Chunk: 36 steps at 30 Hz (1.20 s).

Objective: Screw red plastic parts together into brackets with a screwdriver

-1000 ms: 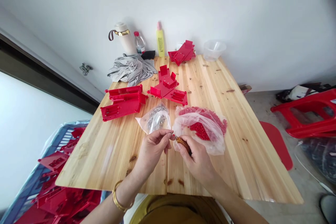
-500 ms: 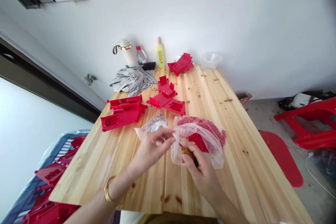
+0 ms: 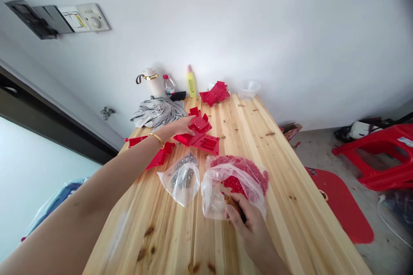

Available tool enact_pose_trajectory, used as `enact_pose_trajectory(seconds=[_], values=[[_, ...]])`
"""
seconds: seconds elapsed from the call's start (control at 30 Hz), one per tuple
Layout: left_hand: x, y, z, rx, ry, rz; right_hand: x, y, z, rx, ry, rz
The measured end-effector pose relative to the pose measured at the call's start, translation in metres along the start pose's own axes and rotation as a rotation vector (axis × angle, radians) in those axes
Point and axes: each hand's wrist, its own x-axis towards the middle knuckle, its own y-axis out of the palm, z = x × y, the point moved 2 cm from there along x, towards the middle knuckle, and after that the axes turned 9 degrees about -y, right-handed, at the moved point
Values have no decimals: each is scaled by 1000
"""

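Note:
My left hand [image 3: 181, 126] reaches to the middle pile of red plastic parts [image 3: 206, 142], its fingers apart at the pile's left side; whether they touch it is hard to tell. My right hand [image 3: 247, 219] is closed around a screwdriver with an orange and black handle [image 3: 232, 205], a small red piece at its tip. It is over the near edge of a clear bag of small red pieces [image 3: 248, 172]. Left of that bag lies a clear bag of small metal pieces [image 3: 185, 176]. More red parts [image 3: 158, 159] lie partly behind my left forearm.
Along the back of the wooden table [image 3: 290, 223] stand a white jug [image 3: 154, 84], a small bottle [image 3: 168, 86], a yellow bottle [image 3: 191, 84], stacked red parts [image 3: 215, 93] and a clear bowl [image 3: 248, 90]. A grey cloth [image 3: 158, 112] lies back left. A red stool [image 3: 380, 154] is at right.
My left hand has moved forward from beside the bags to the middle red parts. My right hand still holds the screwdriver at the red bag. The camera view has shifted.

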Motion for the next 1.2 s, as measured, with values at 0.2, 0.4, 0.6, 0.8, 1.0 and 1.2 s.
enact_pose_trajectory(seconds=[0.2, 0.4, 0.6, 0.8, 1.0, 1.2], values=[[-36, -10, -6, -125, -51, -88, 22, -2, 18, -3, -42, -9], [-131, 3, -43, -676, 32, -85, 67, 1, 47, -118, -206, -93], [-187, 34, -66, -852, 48, -134, 80, 14, 43, -209, -259, -113], [-198, 51, -59, -817, 11, -171, 69, 19, 37, -334, -224, -104], [-210, 59, -63, -610, -18, -333, 67, 17, 44, -562, -323, -100], [-215, 72, -60, -645, -74, -388, 68, 16, 49, -1087, -516, -9]])
